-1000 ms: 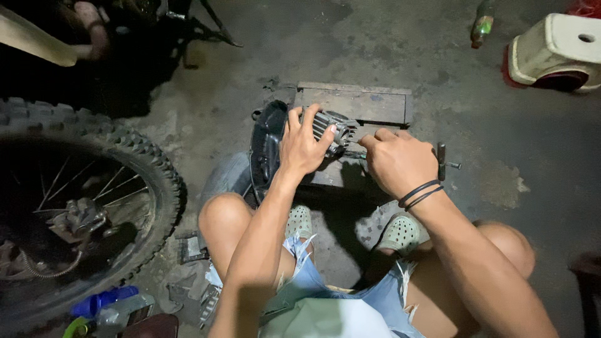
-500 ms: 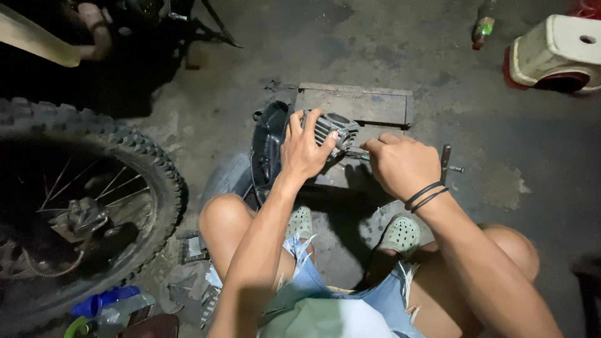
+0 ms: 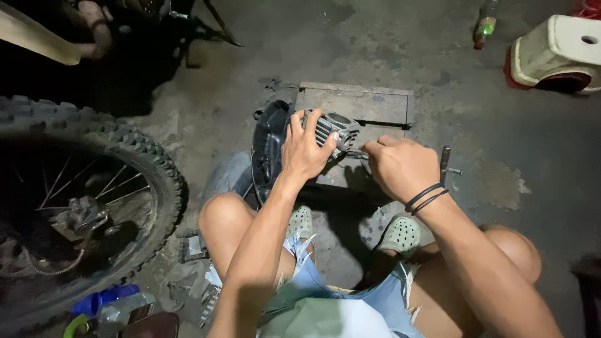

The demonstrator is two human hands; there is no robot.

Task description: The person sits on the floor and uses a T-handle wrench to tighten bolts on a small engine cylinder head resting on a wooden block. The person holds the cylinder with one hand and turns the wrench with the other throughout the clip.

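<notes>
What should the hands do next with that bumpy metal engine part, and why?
Probably keep the left hand pressed on the grey finned metal engine cylinder while the right hand works the thin tool at its side. The cylinder sits on a flat wooden block on the floor with nothing else bracing it, so it would likely slide if let go.

A motorcycle repair workshop is shown. A knobby spoked wheel (image 3: 75,206) is seen on the stained concrete floor (image 3: 501,188), and a finned engine cylinder (image 3: 332,130) is placed on a wooden block (image 3: 363,103). Loose parts are scattered nearby.
</notes>
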